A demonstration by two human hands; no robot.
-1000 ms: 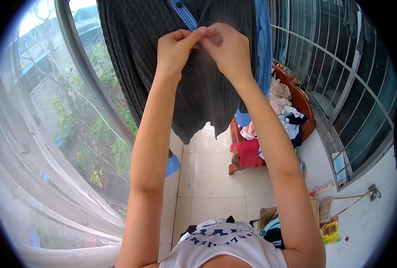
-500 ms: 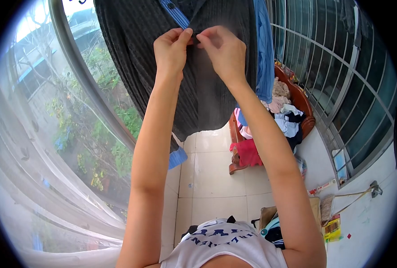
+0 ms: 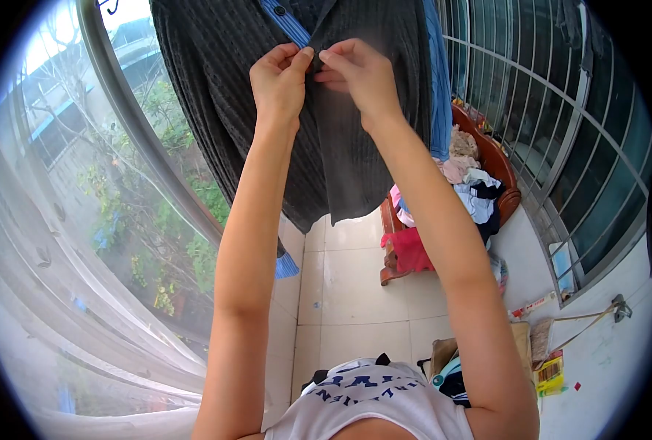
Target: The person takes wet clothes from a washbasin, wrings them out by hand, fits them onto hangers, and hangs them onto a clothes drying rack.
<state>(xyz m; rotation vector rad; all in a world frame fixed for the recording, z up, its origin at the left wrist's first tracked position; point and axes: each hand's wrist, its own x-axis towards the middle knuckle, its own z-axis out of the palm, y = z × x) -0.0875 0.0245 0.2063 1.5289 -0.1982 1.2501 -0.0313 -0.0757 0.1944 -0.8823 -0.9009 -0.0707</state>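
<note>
A dark ribbed cardigan (image 3: 223,95) with blue striped trim hangs in front of me at the top of the head view. One dark button (image 3: 279,11) shows on the striped placket above my hands. My left hand (image 3: 278,81) pinches the cardigan's left front edge below that striped strip. Close beside it, my right hand (image 3: 362,77) has thumb and fingers pinched at the other front edge. The two fingertip groups nearly meet. Whatever small part lies between them is hidden by the fingers. A striped blue cuff (image 3: 286,266) hangs low on the left.
Sheer curtain (image 3: 84,315) and window frame (image 3: 139,125) are on the left. To the right stands a wooden bench (image 3: 505,158) piled with clothes (image 3: 472,191), beside a barred window (image 3: 561,103). A yellow packet (image 3: 551,374) sits low by the white wall.
My right hand has shifted slightly left, closer to my left hand, and its fingers have changed position. The cardigan has swung a little and its lower hem hangs slightly lower.
</note>
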